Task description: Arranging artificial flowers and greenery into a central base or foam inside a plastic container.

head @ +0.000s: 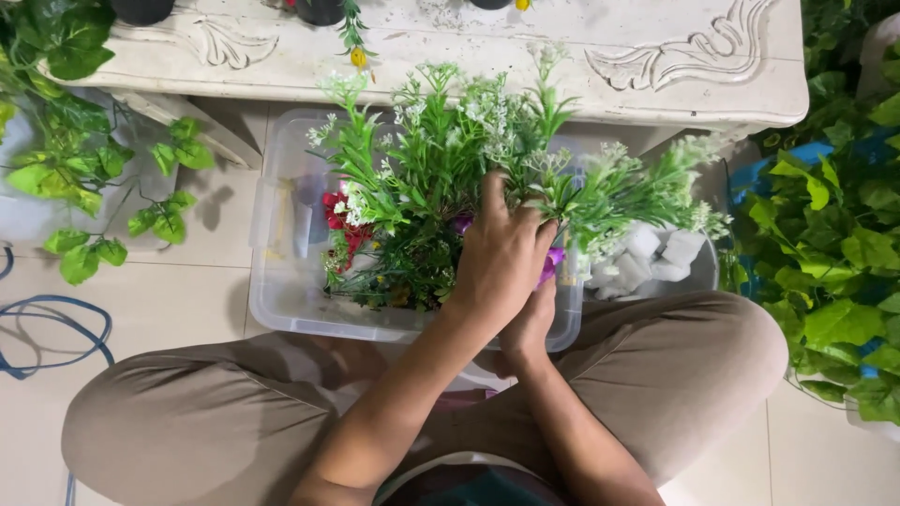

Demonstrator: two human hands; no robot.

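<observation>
A bunch of artificial green sprigs with tiny white blossoms [441, 159] is held over a clear plastic bin [281, 309]. My left hand [502, 258] lies on top of the bunch, its fingers pushed in among the stems. Just beneath it, my right hand [530, 326] is closed around the lower ends of the stems, partly hidden by the left hand. A purple flower [551, 262] peeks out between the two hands. Red flowers [342, 225] and more greenery lie inside the bin.
A carved white table [656, 66] stands beyond the bin. White foam blocks [652, 258] sit in a container at right. Leafy vines [84, 169] hang at left, more foliage [844, 262] at right. A blue cable [56, 328] loops on the tiled floor. My crossed legs [187, 403] frame the bin.
</observation>
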